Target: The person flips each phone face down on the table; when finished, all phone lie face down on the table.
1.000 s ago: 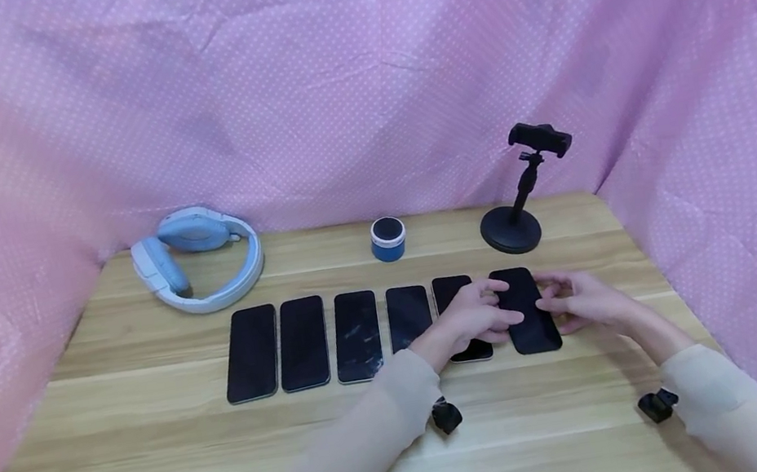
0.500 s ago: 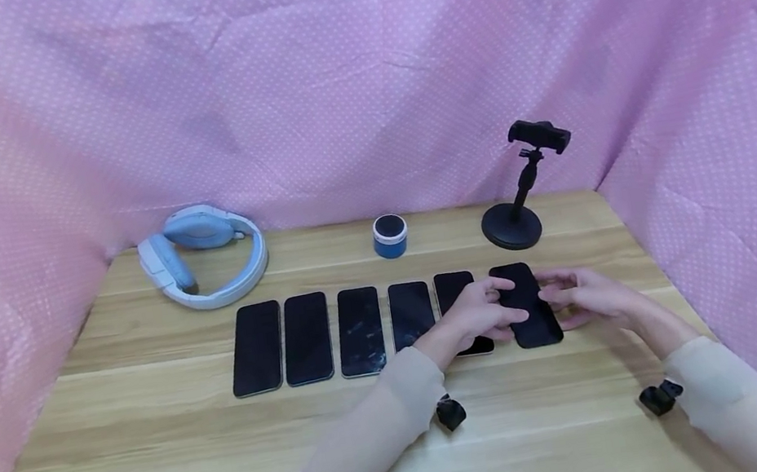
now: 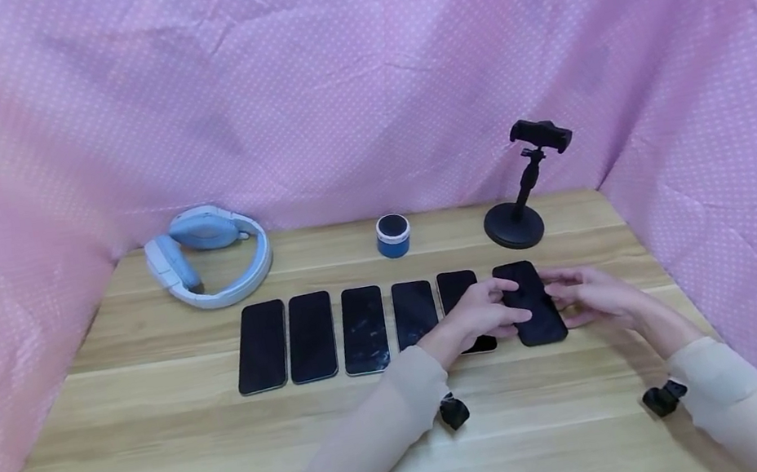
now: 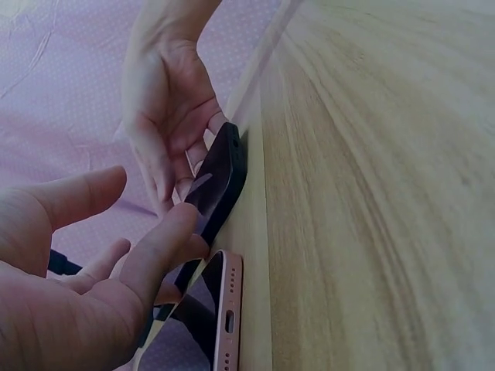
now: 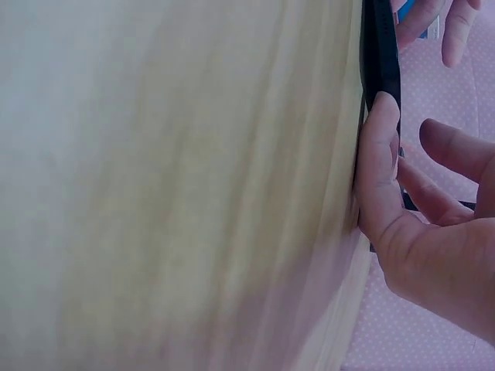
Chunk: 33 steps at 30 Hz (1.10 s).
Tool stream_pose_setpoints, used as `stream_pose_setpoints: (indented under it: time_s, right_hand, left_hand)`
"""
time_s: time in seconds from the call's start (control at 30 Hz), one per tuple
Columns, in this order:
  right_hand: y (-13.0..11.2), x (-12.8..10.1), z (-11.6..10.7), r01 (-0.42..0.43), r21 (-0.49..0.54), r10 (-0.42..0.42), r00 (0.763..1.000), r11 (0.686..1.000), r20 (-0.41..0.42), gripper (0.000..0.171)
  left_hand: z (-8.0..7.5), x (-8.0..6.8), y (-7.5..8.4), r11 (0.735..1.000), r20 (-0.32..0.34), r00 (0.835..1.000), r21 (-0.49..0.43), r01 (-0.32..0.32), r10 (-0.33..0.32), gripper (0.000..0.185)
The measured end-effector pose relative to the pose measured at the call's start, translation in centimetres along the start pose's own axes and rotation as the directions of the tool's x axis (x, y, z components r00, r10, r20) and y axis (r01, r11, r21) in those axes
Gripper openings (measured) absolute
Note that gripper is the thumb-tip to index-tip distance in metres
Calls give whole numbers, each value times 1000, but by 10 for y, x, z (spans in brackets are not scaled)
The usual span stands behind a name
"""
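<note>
A black smartphone [image 3: 538,318] lies screen up at the right end of a row, between my two hands. My left hand [image 3: 483,314] reaches over the neighbouring phone [image 3: 457,289], its lower fingers at the black phone's left edge. In the left wrist view, the left thumb and forefinger stick out free above the screen, and the neighbouring phone shows a pink edge [image 4: 232,309]. My right hand [image 3: 592,297] touches the opposite long edge. The right wrist view shows a finger [image 5: 379,162] along that edge, with the right thumb held away from it.
Several other dark phones [image 3: 363,329] lie side by side to the left. Behind them on the wooden table [image 3: 163,468] are blue headphones [image 3: 238,287], a small blue speaker [image 3: 394,242] and a black phone stand [image 3: 514,227]. Pink dotted cloth [image 3: 323,71] surrounds the table.
The head view has shifted slightly, so the table's things sit a little further right in it. Both hands stay at the black phone's edges with almost the same pose.
</note>
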State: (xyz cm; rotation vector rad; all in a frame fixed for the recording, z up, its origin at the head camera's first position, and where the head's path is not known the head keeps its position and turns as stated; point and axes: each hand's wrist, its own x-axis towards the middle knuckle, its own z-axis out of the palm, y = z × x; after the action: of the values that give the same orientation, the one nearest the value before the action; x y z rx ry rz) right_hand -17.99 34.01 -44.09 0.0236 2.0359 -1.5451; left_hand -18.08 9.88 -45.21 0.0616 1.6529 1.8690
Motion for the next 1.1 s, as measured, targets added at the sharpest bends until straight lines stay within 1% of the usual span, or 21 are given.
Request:
stream_pose_setpoints:
  time_s: [0.1, 0.27, 0.4, 0.47, 0.63, 0.73, 0.83, 0.97, 1.1]
  right_hand:
    - [-2, 2, -3, 7, 26, -7, 1000, 1000, 16, 65]
    - [-2, 3, -10, 35, 125, -43, 997, 992, 61, 63]
    - [4, 5, -14, 50, 234, -83, 987, 971, 135, 59]
    - [6, 5, -16, 52, 276, -99, 982, 960, 159, 58]
    - [7, 0, -20, 58, 310, -114, 979, 949, 167, 53]
    - [8, -4, -22, 63, 335, -135, 972, 940, 194, 47]
    - [10, -8, -26, 64, 395, -167, 958, 916, 232, 43]
    - [11, -8, -30, 48, 461, -185, 949, 886, 257, 42]
    - [10, -4, -30, 54, 481, -200, 945, 875, 259, 40]
  left_hand:
    - [-2, 3, 3, 1000, 8, 1000, 5, -7, 7, 52]
    - [1, 10, 5, 1000, 13, 1000, -1, -23, 23, 50]
    - [2, 12, 2, 1000, 13, 1000, -30, -5, 6, 48]
    - [3, 12, 0, 999, 19, 1000, -46, -6, 7, 49]
    - [6, 12, -2, 997, 40, 999, -67, -22, 25, 49]
    - [9, 14, -5, 997, 43, 999, -75, -20, 23, 50]
    - [14, 15, -7, 997, 47, 999, -79, -23, 27, 51]
    - [19, 17, -6, 997, 26, 999, -68, -28, 30, 52]
    - [19, 22, -4, 997, -6, 1000, -70, -22, 21, 64]
